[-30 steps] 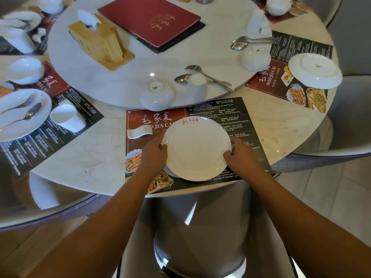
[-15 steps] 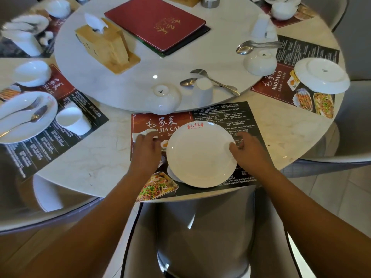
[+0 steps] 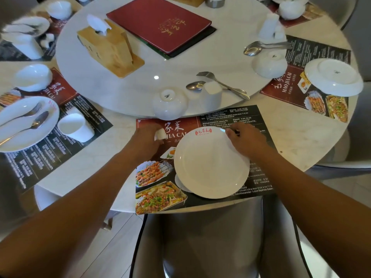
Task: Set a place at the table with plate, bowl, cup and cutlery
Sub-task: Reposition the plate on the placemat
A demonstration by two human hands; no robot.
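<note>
A white plate (image 3: 210,163) with a red logo lies on the printed placemat (image 3: 220,117) at the table's near edge. My right hand (image 3: 245,139) lies over its far right rim, fingers curled on the edge. My left hand (image 3: 146,137) is left of the plate, fingers curled round a small white dish (image 3: 160,134) on the mat. Beyond the mat, on the turntable (image 3: 180,57), stand an upturned bowl (image 3: 169,103) and an upturned cup (image 3: 212,93), with a fork (image 3: 220,83) and a spoon (image 3: 195,85) behind them.
On the turntable are a wooden tissue box (image 3: 108,47) and a red menu (image 3: 158,23). A laid place with plate (image 3: 26,121) and cup (image 3: 75,127) is at left; an upturned plate (image 3: 333,77) and bowl (image 3: 269,64) at right. A chair (image 3: 210,237) stands below me.
My left hand left the plate's rim and moved up-left onto the small white dish. My right hand slid along the rim toward the plate's far side.
</note>
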